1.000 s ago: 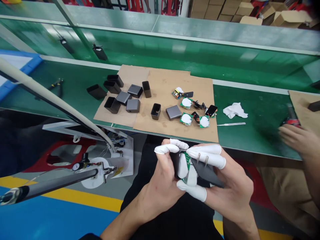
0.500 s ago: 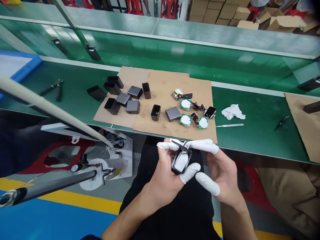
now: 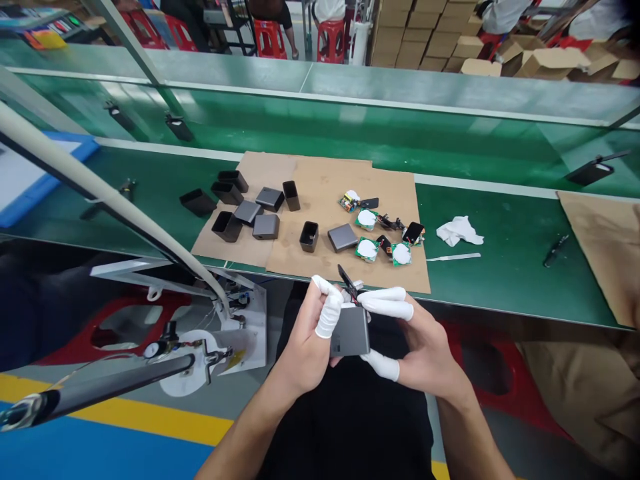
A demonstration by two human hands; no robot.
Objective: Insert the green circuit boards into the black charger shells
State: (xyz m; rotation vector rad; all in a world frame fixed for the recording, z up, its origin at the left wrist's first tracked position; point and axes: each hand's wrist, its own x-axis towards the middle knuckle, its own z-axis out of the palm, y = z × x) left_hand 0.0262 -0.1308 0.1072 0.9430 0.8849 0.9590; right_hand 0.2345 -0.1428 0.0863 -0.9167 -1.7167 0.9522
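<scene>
Over my lap, both hands hold a dark grey charger housing (image 3: pixel 351 331), its broad flat side facing me. My left hand (image 3: pixel 307 340) grips the left side, white finger cots on its fingertips. From the right, my right hand (image 3: pixel 417 337) closes on the housing, cotted fingers at its top corner and the thumb at the lower right. A black end cap (image 3: pixel 346 279) with wires sticks up from the housing's top end, tilted. What lies inside the housing is hidden now.
Brown cardboard (image 3: pixel 320 180) on the green bench carries several grey housings (image 3: pixel 267 227) and several circuit boards with white round pads (image 3: pixel 367 249). Farther right lie a white cloth (image 3: pixel 459 231), a flat metal strip (image 3: pixel 454 257) and a dark pen-like tool (image 3: pixel 556 251). A pole (image 3: pixel 125 207) crosses at left.
The housing has turned, so its broad side now faces me instead of its open end with the white pad. My left fingers have shifted to its upper left; the view has tilted up slightly.
</scene>
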